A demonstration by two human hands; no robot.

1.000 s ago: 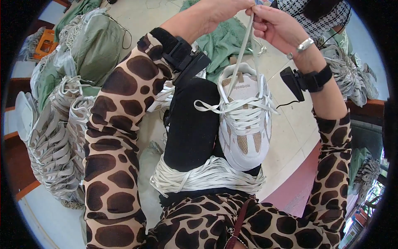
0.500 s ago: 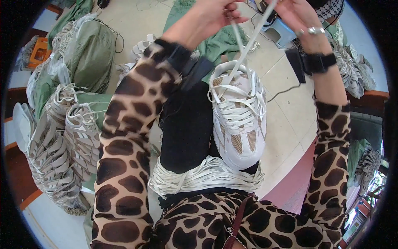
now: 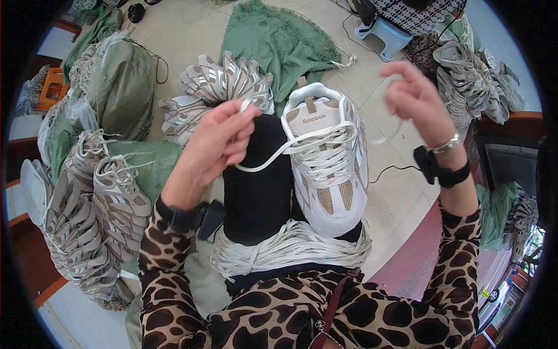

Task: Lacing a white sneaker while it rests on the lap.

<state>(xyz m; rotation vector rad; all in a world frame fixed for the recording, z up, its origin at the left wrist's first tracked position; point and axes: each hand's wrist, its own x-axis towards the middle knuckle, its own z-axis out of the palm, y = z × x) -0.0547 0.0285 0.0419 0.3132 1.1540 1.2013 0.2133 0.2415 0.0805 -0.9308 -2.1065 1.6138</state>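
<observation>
Change since a second ago: both hands were bunched together above the shoe's collar pulling the lace ends up; now they have dropped and split wide apart, so the lace runs taut sideways across the top eyelets — reads as the lacing pass being cinched, not yet tied. White and tan sneaker [image 3: 326, 166] sits toe-toward-the-person on the lap, against the black-clad knee [image 3: 257, 174], just above a bundle of loose white laces [image 3: 290, 250]. Left hand [image 3: 216, 145] is closed, thumb and fingers pinching one end of the white lace [image 3: 273, 156] left of the shoe. Right hand [image 3: 415, 99] is raised right of the shoe, fingers curled, pinching the other lace end. Piles of grey shoe uppers [image 3: 87, 215] lie along the floor's left edge.
</observation>
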